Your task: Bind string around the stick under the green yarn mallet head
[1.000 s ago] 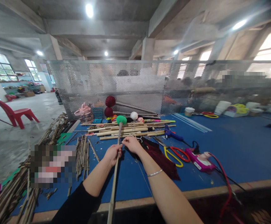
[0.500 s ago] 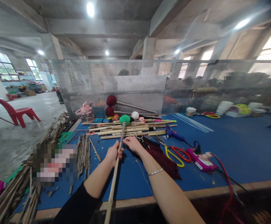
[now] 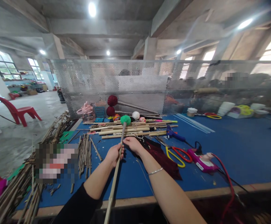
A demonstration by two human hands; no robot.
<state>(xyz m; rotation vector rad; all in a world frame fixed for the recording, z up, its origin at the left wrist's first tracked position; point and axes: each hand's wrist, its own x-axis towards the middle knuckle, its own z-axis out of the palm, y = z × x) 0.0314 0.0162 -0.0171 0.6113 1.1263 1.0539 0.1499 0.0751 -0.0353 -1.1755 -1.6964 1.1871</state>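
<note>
Our left hand [image 3: 114, 154] is wrapped tight around a long stick [image 3: 113, 189] with a green ball [image 3: 125, 119] on its far end. The stick slants up over the blue counter [image 3: 231, 146], from the near edge towards a row of sticks [image 3: 126, 130]. Our right hand [image 3: 132, 143] pinches the stick just above the left, the two hands almost touching. Yellow-and-red scissors [image 3: 176, 154] and a dark red cloth [image 3: 163, 158] lie just to the right.

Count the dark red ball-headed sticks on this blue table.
2. The upper dark red ball is against the mesh screen; the lower dark red ball sits just below it, left of the white ball. Others may hide in the clutter.
</note>
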